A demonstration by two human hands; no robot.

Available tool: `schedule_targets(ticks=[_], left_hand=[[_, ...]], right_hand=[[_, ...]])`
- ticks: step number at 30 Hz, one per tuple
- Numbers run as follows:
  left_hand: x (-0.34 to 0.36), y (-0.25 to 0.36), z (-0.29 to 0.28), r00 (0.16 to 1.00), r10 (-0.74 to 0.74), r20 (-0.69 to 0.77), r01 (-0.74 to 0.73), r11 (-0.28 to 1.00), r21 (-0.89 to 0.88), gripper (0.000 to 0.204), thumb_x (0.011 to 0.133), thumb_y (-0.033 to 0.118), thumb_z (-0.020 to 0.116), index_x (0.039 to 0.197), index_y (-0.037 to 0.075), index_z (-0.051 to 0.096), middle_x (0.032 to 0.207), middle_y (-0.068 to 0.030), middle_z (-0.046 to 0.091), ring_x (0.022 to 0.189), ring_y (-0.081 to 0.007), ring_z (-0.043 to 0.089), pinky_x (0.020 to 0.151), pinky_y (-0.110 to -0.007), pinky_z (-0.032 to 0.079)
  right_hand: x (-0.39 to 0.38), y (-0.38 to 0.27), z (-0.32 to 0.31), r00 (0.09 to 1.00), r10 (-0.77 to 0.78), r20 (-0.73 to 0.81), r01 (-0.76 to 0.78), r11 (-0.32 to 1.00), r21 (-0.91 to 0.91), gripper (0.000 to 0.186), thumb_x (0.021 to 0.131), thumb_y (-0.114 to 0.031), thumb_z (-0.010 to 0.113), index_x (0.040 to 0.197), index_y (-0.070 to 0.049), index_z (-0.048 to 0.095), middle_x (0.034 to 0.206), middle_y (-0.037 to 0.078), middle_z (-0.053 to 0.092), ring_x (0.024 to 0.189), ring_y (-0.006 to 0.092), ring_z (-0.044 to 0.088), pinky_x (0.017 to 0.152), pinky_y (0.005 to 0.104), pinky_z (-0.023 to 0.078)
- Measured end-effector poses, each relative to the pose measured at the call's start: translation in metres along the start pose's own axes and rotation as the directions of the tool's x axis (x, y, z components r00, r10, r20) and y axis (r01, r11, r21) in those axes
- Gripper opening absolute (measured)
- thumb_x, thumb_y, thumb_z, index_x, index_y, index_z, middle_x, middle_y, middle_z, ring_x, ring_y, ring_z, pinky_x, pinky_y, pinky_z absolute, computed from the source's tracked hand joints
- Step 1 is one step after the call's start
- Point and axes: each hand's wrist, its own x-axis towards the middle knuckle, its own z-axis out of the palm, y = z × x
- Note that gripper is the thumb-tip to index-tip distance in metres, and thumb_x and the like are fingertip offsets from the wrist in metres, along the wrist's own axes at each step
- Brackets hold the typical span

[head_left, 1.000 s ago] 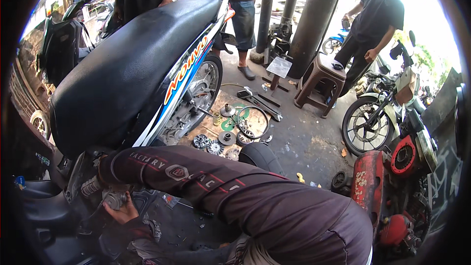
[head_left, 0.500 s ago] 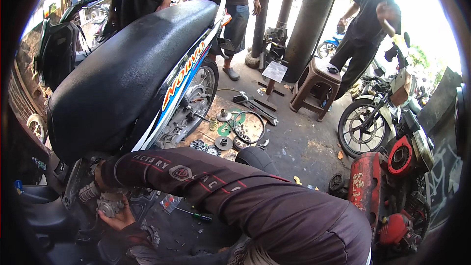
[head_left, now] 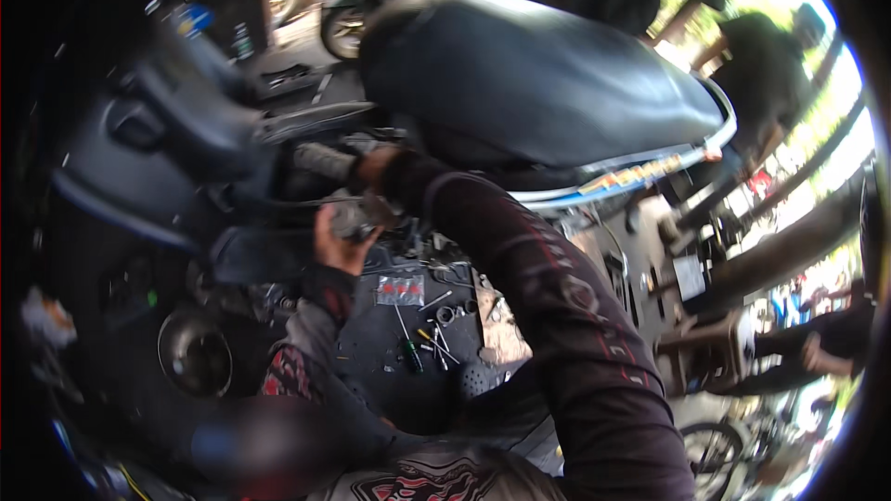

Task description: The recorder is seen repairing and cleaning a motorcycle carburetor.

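My left hand (head_left: 336, 246) is closed around a grey cast-metal part (head_left: 351, 220) that looks like a carburettor, under the front of the scooter's seat (head_left: 529, 74). My right hand (head_left: 373, 169) reaches into the scooter's open frame just above that part, beside a ribbed grey cylinder (head_left: 322, 160). Its fingers are hidden and blurred, so whether they grip anything does not show. The dark right sleeve crosses in front of the scooter's side.
On the dark ground lie a green-handled screwdriver (head_left: 412, 353), a small plastic packet (head_left: 400, 290) and several thin tools. A round dark bowl-like thing (head_left: 195, 353) is at left. People stand beyond the seat; a brown stool (head_left: 710, 353) is at right.
My view has swung left and tilted, so the scooter's front and the tools now show. Both hands stay at the same spot on the scooter, with the metal part still in the left.
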Motion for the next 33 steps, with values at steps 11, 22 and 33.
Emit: schedule_targets(ticks=[11,22,33], left_hand=[[-0.009,0.003,0.013,0.997,-0.065,0.04,0.067,0.996,-0.064,0.062,0.086,0.061,0.062,0.127,0.015,0.057,0.122,-0.0093,0.061,0.11,-0.0314,0.057,0.098,-0.054,0.045],[-0.013,-0.009,0.009,0.991,-0.13,-0.038,0.128,0.991,-0.043,0.062,0.08,0.067,0.065,0.122,0.022,0.059,0.121,-0.0024,0.06,0.107,-0.0272,0.053,0.094,-0.049,0.045],[-0.019,-0.016,0.036,0.991,-0.126,-0.052,0.127,0.992,0.026,0.069,0.079,0.067,0.068,0.124,0.017,0.058,0.122,-0.0078,0.057,0.105,-0.0292,0.051,0.092,-0.048,0.046]], right_hand=[[-0.026,-0.002,-0.016,0.999,-0.023,-0.026,0.02,0.994,-0.107,0.028,0.088,-0.012,0.052,0.106,-0.01,0.073,0.106,0.015,0.071,0.102,0.0319,0.069,0.083,0.0433,0.057],[0.042,-0.031,-0.224,0.996,0.089,-0.029,-0.092,0.986,-0.137,0.019,0.077,-0.011,0.066,0.092,-0.003,0.076,0.097,0.019,0.073,0.094,0.0328,0.071,0.077,0.0413,0.056],[0.048,0.022,-0.23,0.972,0.08,-0.221,-0.104,0.989,-0.102,0.031,0.084,-0.022,0.061,0.109,-0.008,0.074,0.112,0.018,0.071,0.11,0.0325,0.066,0.092,0.0408,0.052]])
